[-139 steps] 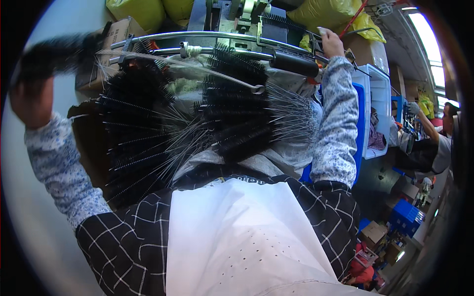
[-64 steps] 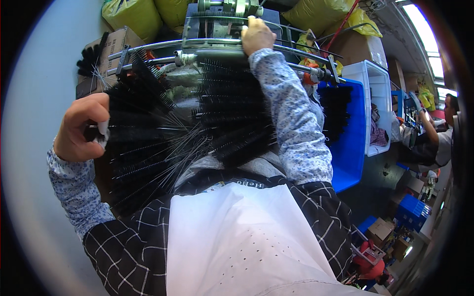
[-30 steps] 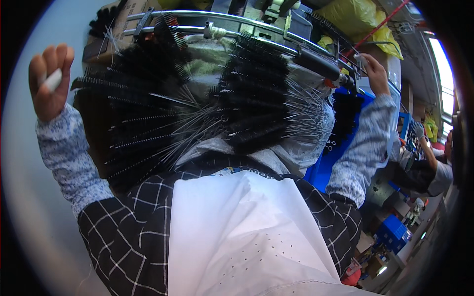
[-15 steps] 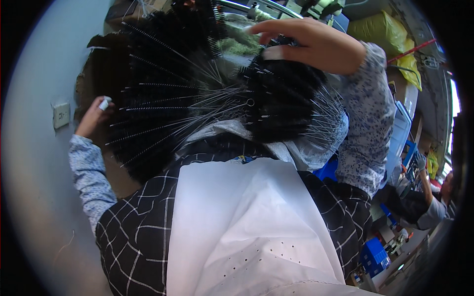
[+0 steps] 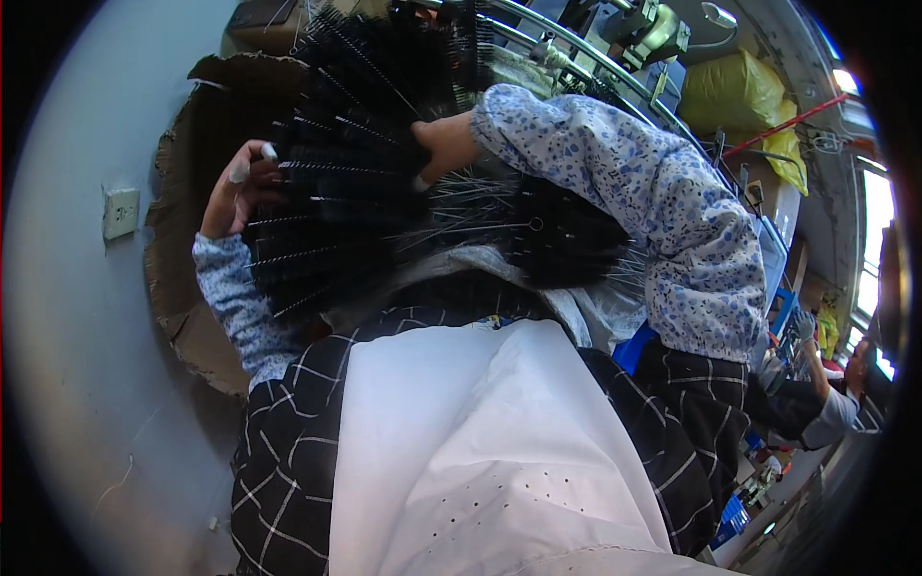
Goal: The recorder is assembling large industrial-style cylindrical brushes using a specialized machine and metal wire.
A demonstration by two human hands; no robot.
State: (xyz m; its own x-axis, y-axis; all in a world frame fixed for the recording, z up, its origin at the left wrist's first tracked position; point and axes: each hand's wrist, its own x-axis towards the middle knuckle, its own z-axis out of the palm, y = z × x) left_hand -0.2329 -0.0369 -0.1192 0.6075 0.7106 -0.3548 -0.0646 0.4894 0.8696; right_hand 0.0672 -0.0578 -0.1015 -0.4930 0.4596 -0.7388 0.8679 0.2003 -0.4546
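Note:
Many black-bristled wire brushes (image 5: 355, 226) fan out in a pile before me, their thin twisted-wire stems pointing right. My right hand (image 5: 445, 147) reaches across the pile and grips some brushes where bristles meet stems; most of its fingers are hidden in the bristles. At the bristle tips on the left is my left hand (image 5: 245, 187), its fingers bent but apart, with white wrappings on two of them. It touches or nearly touches the tips. A second bundle of black brushes (image 5: 567, 235) lies to the right, partly under my right forearm.
A torn-edged cardboard box (image 5: 178, 226) stands left of the pile, beside a wall with a socket (image 5: 121, 213). Metal rails and machinery (image 5: 643, 38) lie beyond. Yellow bags (image 5: 735, 91) sit at the far right, and another person (image 5: 816, 403) works at the right edge.
My right hand has come down leftward from above the right bundle onto the fanned brushes. My left hand has moved right and up to the bristle tips.

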